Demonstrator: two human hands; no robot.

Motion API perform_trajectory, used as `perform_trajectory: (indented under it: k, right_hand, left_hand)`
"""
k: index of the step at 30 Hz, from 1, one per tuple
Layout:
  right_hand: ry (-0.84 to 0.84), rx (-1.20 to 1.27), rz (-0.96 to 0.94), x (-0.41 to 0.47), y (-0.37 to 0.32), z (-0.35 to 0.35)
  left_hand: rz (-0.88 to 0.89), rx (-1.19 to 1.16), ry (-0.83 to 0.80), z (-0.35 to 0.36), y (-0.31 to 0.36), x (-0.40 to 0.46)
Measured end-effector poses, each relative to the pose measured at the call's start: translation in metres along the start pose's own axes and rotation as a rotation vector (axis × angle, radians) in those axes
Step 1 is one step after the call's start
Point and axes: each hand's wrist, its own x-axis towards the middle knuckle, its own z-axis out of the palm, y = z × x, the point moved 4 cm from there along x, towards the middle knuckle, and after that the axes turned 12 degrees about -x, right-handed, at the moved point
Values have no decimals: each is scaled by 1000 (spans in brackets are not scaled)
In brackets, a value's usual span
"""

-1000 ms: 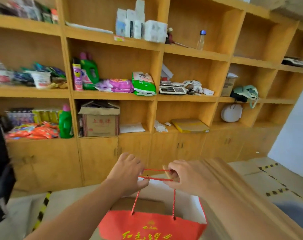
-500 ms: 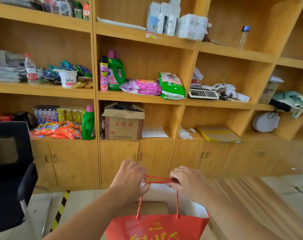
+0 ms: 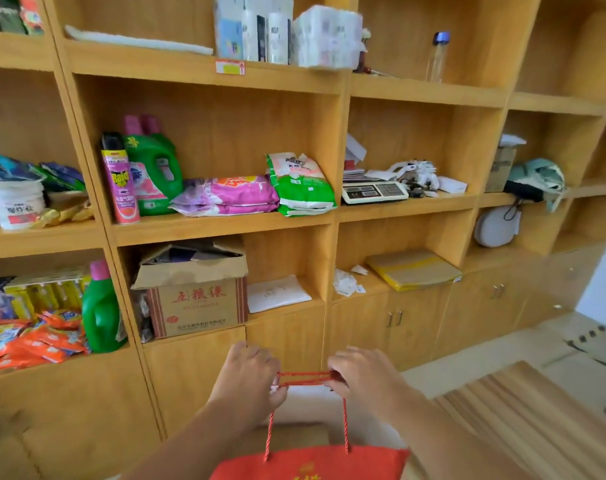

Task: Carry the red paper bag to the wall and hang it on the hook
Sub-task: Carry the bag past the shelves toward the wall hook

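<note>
Many stocked cubbies of the wooden shelving (image 3: 204, 223) fill the far view; no hook shows. Near, low centre, the red paper bag (image 3: 308, 462) hangs from its rope handles (image 3: 306, 377), left hand (image 3: 247, 382) and right hand (image 3: 362, 379) each pinching one end. Best keep the loop taut and level for hooking.

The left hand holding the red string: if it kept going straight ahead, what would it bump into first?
Probably the shelf unit's closed lower cabinet door, just beyond the left hand. Nothing shows between them, though one view leaves the gap unclear. The cardboard box sits higher.
</note>
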Motion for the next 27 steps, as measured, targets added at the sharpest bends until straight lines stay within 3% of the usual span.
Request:
perform_trajectory:
  k: [15,19,27]
  right_hand:
    - [-177,-315,460,106,138,117]
    - [-164,-343,661,115,178,123]
    - [-347,-415,860,105,266,143]
  left_hand:
    - [369,-62,-22,69,-37,278]
    - [563,-174,74,73,-20,354]
    - [796,-303,137,88,54,479]
